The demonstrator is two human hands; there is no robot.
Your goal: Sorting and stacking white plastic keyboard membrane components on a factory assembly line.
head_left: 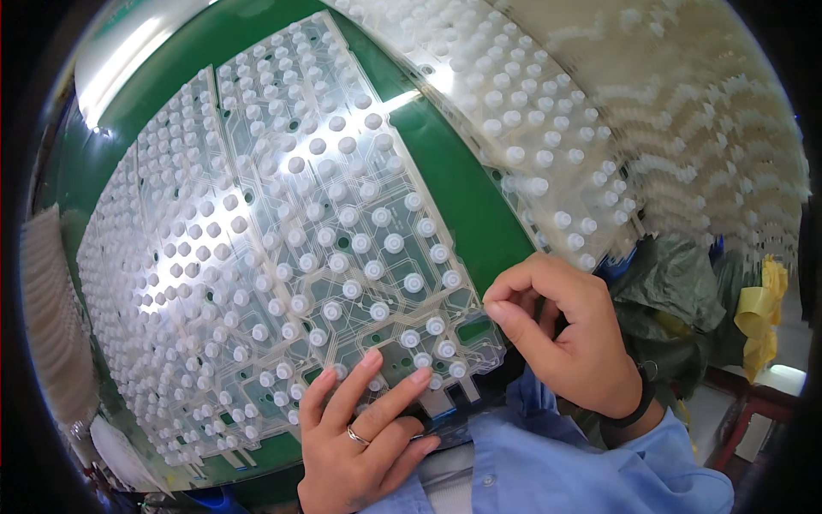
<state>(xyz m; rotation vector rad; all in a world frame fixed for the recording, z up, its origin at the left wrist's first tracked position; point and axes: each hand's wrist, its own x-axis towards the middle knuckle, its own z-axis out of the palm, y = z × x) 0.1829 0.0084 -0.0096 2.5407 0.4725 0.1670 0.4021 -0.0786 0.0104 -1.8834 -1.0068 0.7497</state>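
Domed sheet [355, 257] — beneath left hand [360, 437]

No text, label, brand, number or sign could be read. Clear plastic sheet studded with white round domes [395, 281] carried fine pale printed lines; any tiny marks among them were too small to make out. Similar clear domed sheet at upper right [524, 176]: also nothing legible, partly glare. Whitish ridged stack at far right [693, 128] was too smeared to read.
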